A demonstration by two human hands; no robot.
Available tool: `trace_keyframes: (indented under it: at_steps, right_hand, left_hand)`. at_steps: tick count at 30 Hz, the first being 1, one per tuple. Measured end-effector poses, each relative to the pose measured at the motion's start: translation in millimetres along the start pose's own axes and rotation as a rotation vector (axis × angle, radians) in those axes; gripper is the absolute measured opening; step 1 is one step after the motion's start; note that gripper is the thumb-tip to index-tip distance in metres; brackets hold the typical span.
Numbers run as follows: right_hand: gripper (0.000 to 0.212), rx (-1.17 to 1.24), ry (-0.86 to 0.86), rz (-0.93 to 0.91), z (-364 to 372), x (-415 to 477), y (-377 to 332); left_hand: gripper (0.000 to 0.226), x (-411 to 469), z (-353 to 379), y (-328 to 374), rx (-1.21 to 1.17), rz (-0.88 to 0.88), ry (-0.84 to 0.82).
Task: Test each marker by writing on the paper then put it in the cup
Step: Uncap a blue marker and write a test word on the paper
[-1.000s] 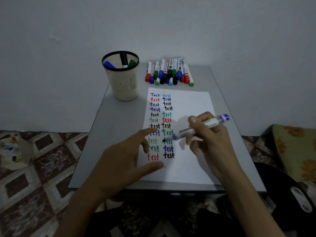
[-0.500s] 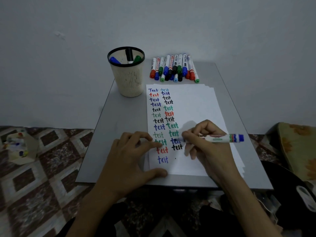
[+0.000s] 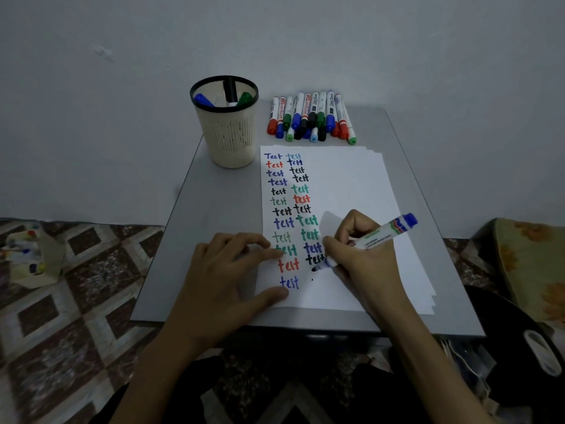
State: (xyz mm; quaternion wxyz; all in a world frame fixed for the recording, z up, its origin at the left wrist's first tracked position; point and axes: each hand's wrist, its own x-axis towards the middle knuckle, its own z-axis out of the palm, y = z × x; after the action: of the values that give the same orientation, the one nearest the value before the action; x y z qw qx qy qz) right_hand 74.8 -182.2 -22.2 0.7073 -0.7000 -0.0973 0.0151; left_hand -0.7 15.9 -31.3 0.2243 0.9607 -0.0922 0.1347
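– Now, where is the marker being tested?

– The right hand (image 3: 363,264) has its grip clamped on the white whiteboard marker with a blue cap on its tail (image 3: 377,237). Thumb and fingers pinch the barrel low, near the nib. The nib is at the white sheet of paper (image 3: 351,185), just under the bottom black "test" of the second column. I cannot tell whether it touches.

– And the other hand?

– The left hand (image 3: 220,270) lies on the sheet's left edge, grip apart and holding nothing. It presses the paper onto the grey worktop (image 3: 214,209).

– How should the word go down?

– I'd let the left hand bear down throughout, since the sheet tops a loose stack that could slide. Start in the bare space beneath the black word, level with the blue "test" beside it. Use light, short strokes, with the heel of the writing hand off the fresh ink.

– What does the cup hold?

– The cream slotted plastic cup with a black rim (image 3: 227,139) stands at the worktop's far left, well apart from both hands. Three markers stand in it: a blue-capped one (image 3: 203,100), a black-capped one (image 3: 230,91) and a green-capped one (image 3: 244,99). To its right a row of capped markers (image 3: 312,117) lies flat, probably untested, so much of the job seems to remain.
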Motion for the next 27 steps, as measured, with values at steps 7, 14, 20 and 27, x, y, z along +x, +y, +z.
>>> trace_keyframes:
  at_steps: [7,14,20,27]
  right_hand:
    - [0.027,-0.026,-0.045,-0.015,1.1,-0.5,1.3]
    - [0.03,0.031,-0.028,0.004,0.4,-0.5,-0.5]
    - [0.029,0.024,-0.05,-0.01,1.8,-0.8,1.3]
    - [0.023,-0.011,-0.052,-0.01,0.3,-0.9,-2.4]
  left_hand:
    - [0.053,-1.4,1.7,-0.5,-0.022,-0.013,0.018]
    - [0.052,-0.7,1.8,-0.2,-0.04,-0.014,0.023]
    - [0.053,-0.8,2.0,-0.6,-0.031,-0.016,0.032]
    - [0.053,-0.7,1.8,-0.9,-0.052,-0.012,0.039]
